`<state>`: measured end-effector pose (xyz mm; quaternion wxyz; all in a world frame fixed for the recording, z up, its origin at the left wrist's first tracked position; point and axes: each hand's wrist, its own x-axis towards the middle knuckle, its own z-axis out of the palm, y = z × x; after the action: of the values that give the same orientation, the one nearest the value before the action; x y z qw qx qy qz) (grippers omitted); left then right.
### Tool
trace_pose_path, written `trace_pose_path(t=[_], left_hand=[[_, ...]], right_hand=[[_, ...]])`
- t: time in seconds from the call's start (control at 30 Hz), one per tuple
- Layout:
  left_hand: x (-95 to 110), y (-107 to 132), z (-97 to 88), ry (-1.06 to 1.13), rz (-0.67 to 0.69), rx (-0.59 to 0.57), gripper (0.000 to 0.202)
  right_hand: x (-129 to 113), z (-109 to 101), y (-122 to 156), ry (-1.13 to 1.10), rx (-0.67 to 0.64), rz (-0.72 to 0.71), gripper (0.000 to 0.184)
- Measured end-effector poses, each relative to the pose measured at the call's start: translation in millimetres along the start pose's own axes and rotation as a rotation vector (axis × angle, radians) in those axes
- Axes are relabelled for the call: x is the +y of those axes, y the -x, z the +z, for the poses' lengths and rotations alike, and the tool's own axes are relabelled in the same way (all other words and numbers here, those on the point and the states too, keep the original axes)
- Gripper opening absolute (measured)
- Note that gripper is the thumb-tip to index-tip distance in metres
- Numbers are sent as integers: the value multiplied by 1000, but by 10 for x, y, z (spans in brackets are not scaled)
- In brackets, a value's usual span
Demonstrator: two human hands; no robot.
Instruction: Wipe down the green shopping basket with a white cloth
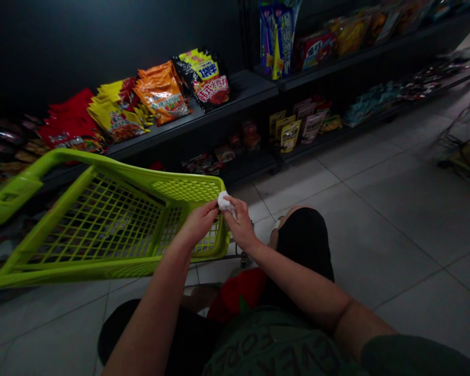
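Note:
My left hand (199, 223) and my right hand (241, 223) meet in front of me, both pinching a small crumpled white wad (224, 202), perhaps tissue or cloth. The wad is held right at the near corner of a lime-green plastic shopping basket cart (102, 219). I am crouched on the tiled floor, knees in black shorts showing below my arms. Both hands have their fingers closed on the wad.
Dark shelves (243, 89) run along the back with snack bags: red, yellow, orange (161, 94) and black packs on the left, blue bags (277, 36) further right. Lower shelves hold small packets. Grey tiled floor (376, 209) stretches right, with a dark wire object (462, 151) at the edge.

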<state>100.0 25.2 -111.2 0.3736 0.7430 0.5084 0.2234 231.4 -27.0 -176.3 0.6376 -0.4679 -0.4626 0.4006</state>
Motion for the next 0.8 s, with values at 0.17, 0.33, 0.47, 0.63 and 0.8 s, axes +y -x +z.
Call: trace_pose_path(t=[0.17, 0.33, 0.47, 0.63, 0.8], left_hand=[[-51, 16, 18, 89, -88, 24, 61], [-69, 41, 20, 46, -55, 9, 64], [-71, 50, 28, 37, -23, 6, 60], [-97, 58, 32, 24, -19, 25, 57], [-132, 66, 29, -5, -29, 23, 58]], right_hand=[[-50, -97, 846, -8, -140, -35, 36], [46, -112, 556, -63, -103, 11, 35], [157, 19, -360, -59, 190, 134, 36], [193, 19, 153, -70, 109, 122, 33], [205, -73, 877, -80, -44, 73, 31]])
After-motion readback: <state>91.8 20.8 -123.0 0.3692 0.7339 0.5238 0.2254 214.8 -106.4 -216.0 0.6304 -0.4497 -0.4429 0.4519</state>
